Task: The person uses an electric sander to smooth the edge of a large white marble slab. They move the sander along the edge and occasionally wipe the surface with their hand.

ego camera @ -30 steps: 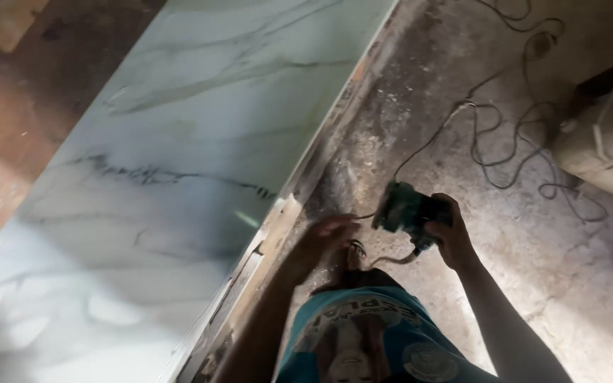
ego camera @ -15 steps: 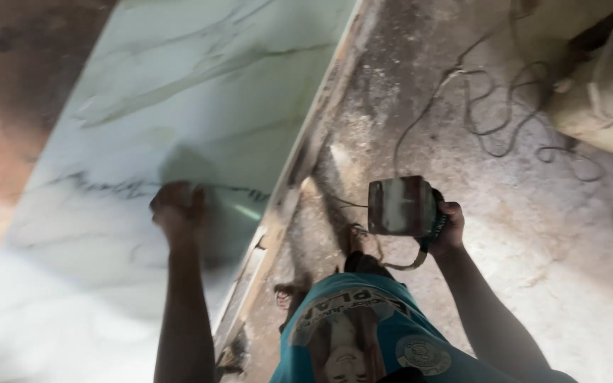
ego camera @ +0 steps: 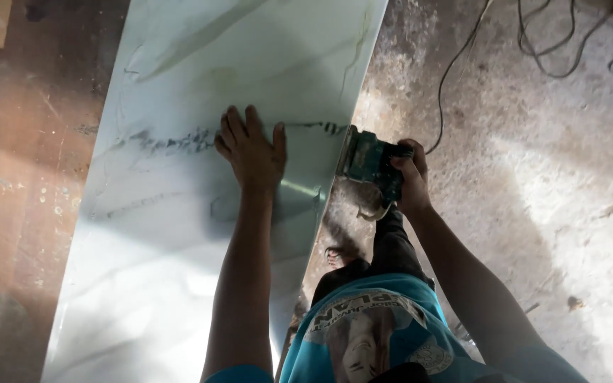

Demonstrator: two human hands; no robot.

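So the left hand (ego camera: 251, 150) was flat on the slab (ego camera: 179, 234), palm down and fingers spread, gripping nothing; looked like it was there to pin the stone and brace the body while the tool worked the edge; that arm ran out long and pretty much straight from the shoulder. Right hand (ego camera: 409, 177) was clenched tight round the grinder (ego camera: 370, 162), a green one, sitting right at the slab's right edge, just beside the left hand; my guess is it was held low and close so the working end met the rim squarely, though I couldn't see a disc or blade. Right arm reached forward too, wrist angled in toward the stone. Cord (ego camera: 455, 64) trailed off over the dusty floor (ego camera: 548, 213) behind the tool, well away from the edge; a foot (ego camera: 336, 257) showed below.
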